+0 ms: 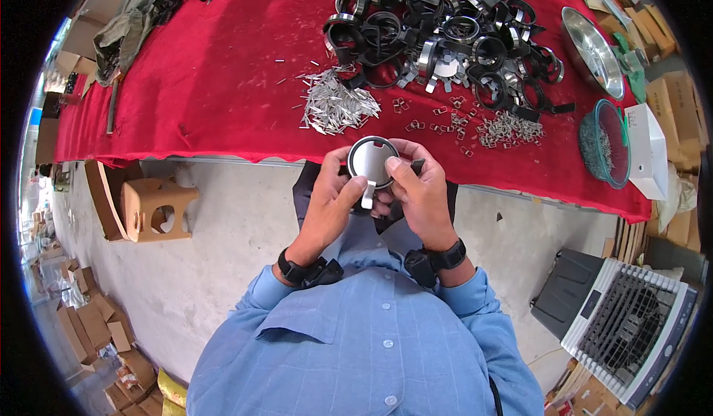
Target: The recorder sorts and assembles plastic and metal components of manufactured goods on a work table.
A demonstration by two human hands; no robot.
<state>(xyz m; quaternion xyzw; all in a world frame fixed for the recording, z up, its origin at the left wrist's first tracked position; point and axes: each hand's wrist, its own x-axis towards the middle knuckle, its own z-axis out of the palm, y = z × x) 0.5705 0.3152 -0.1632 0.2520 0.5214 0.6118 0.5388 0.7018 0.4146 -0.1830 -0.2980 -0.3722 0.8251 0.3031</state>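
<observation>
In front of my body, at the near edge of the red cloth, both hands hold a round black ring with a flat silver disc [367, 160] inside it. A short metal tab sticks out of its near side. My left hand [327, 202] is closed on the left rim, its thumb by the tab. Closed on the right side, my right hand [423, 195] presses its thumb on the disc's edge. The fingers beneath are mostly hidden. Just beyond lies a heap of thin silver pins [338, 104]. Small metal clips [509, 131] are scattered to its right.
Black and silver rings [460, 28] are piled at the table's far right, with flat metal plates [447, 67] among them. A steel bowl [614, 74], a green plastic basket [625, 156] and a white box [648, 152] line the right edge. A brown stool [178, 193] stands left below.
</observation>
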